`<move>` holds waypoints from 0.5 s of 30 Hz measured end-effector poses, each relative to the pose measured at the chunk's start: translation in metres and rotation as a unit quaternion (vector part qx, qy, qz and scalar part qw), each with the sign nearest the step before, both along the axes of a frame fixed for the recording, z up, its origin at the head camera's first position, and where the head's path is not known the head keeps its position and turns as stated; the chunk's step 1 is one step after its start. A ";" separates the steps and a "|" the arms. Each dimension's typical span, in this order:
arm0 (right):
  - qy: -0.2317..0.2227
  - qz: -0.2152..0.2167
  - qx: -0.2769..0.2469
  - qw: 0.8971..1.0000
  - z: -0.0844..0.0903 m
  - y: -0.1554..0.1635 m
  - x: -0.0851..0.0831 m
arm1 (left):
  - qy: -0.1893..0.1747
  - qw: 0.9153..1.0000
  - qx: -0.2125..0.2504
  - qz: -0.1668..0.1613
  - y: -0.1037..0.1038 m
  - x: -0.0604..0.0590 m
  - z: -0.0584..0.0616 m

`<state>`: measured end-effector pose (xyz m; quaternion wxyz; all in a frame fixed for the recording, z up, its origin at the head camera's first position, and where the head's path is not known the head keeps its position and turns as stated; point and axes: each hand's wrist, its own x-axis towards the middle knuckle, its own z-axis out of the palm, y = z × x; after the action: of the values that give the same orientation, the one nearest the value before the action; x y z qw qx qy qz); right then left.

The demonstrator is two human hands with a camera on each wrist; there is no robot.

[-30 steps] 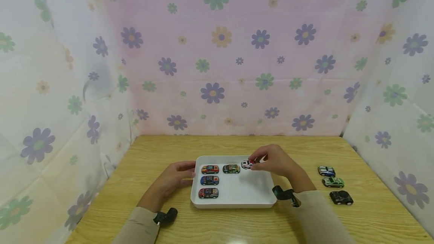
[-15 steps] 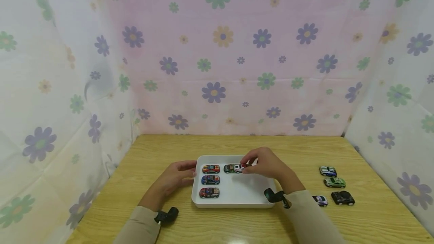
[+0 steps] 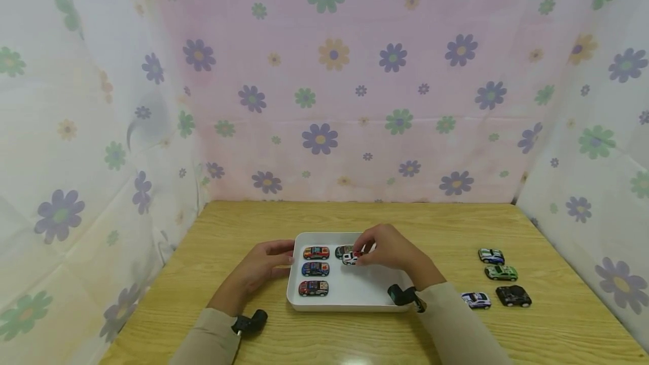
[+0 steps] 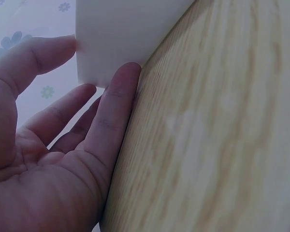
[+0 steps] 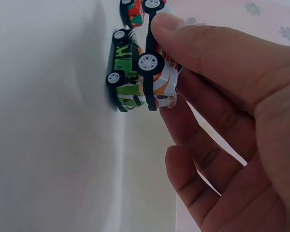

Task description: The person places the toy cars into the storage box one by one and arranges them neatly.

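R hand (image 3: 385, 248) pinches white toy car (image 3: 350, 258) just above tray (image 3: 355, 297) floor near far edge, beside green car (image 5: 124, 77); L hand (image 3: 263, 263) flat-fingered vs tray's left wall; next, prob.: set down in row, release.

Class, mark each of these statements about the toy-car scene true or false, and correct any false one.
1. The right hand holds a white toy car. True.
2. The left hand grips a blue car. False: it rests against the white tray and holds no car.
3. Three cars stand in a column at the tray's left side. True.
4. Four cars stand on the table to the right of the tray. True.
5. The tray is round. False: it is rectangular.
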<state>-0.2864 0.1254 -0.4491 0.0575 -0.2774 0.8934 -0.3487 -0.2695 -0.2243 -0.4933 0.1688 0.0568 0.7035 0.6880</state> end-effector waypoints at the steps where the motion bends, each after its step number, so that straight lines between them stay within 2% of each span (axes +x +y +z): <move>1: 0.001 0.002 0.005 1.000 -0.001 -0.001 -0.001 | -0.002 1.000 0.001 0.001 0.000 0.000 0.000; 15: -0.016 0.006 0.040 0.999 -0.002 -0.011 -0.002 | 0.001 1.000 -0.002 0.001 -0.001 -0.003 -0.002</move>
<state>-0.2889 0.1146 -0.4515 0.0846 -0.2752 0.9038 -0.3167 -0.2721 -0.2251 -0.4955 0.1681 0.0564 0.7050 0.6867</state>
